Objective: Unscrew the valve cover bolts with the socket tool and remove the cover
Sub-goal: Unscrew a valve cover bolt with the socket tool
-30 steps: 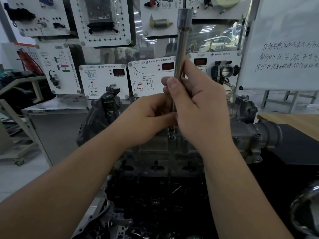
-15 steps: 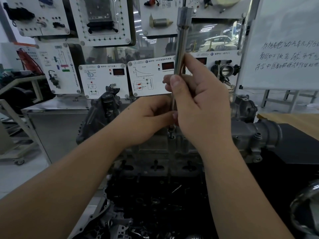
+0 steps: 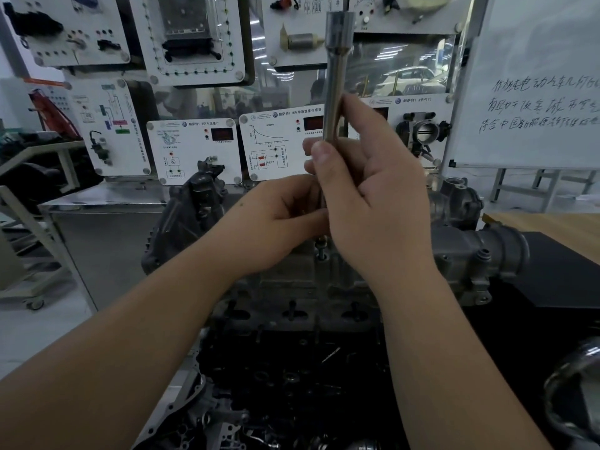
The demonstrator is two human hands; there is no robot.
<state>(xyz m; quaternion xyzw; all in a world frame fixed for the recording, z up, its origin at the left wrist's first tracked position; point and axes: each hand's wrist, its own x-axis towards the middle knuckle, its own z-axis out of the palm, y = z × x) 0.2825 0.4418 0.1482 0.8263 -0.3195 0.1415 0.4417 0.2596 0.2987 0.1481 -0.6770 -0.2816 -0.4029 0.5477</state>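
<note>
In the middle of the frame, the right hand [image 3: 373,203] is wrapping its thumb and fingers around the shaft of the one socket tool [image 3: 336,82], which is standing nearly upright with its wide end rising toward the top edge. Just to its left, the left hand [image 3: 276,219] is pinching the lower part of the shaft, where the fingers are hiding the tip. One bolt [image 3: 321,250] is showing directly beneath the two hands, sticking up from the grey metal cover [image 3: 292,280] of the engine, which is sitting at centre frame.

The tool is probably being spun by fingertips alone, so it could be tilting off the bolt head and slipping. A freed bolt could also be dropping into the dark open engine parts [image 3: 292,384] at the bottom of the frame.
</note>
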